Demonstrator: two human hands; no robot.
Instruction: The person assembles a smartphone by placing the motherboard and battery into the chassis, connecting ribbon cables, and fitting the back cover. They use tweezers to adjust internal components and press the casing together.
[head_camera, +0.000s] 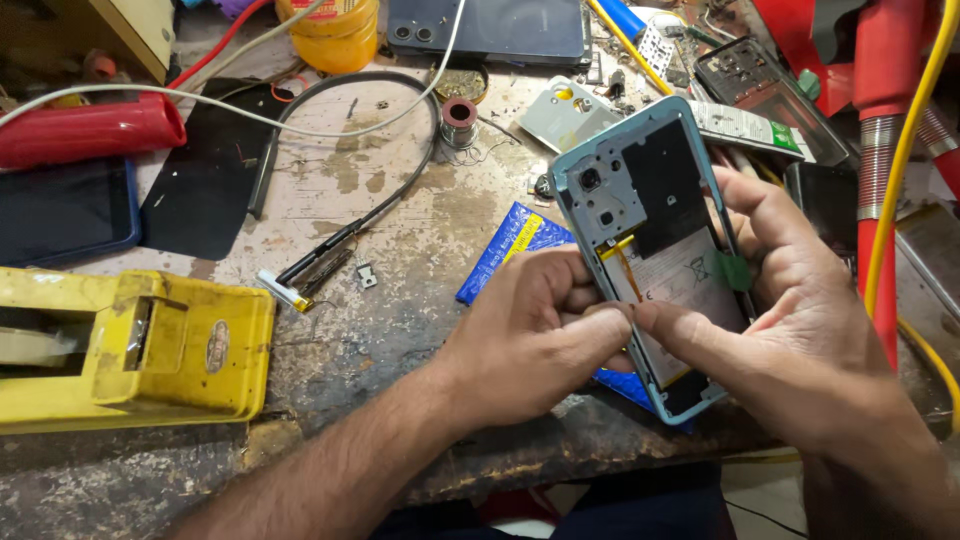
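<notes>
We grip the opened phone (655, 250) in both hands above the bench's (400, 210) near edge: left hand (530, 340) pinching its side, right hand (790, 320) cradling it.

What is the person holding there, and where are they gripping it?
An opened phone: right hand cradles its right edge, left hand pinches its left edge by the battery.

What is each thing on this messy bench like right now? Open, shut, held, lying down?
Light-blue phone frame with no back cover: opened up, insides showing, held tilted above the bench.
Left hand: fingertips pinching at the frame's lower edge.
Right hand: cradling the frame from behind.
Yellow metal tape dispenser: resting on the bench, untouched.
Dark phone with its back facing up: lying flat.
Small solder spool: standing upright.
</notes>
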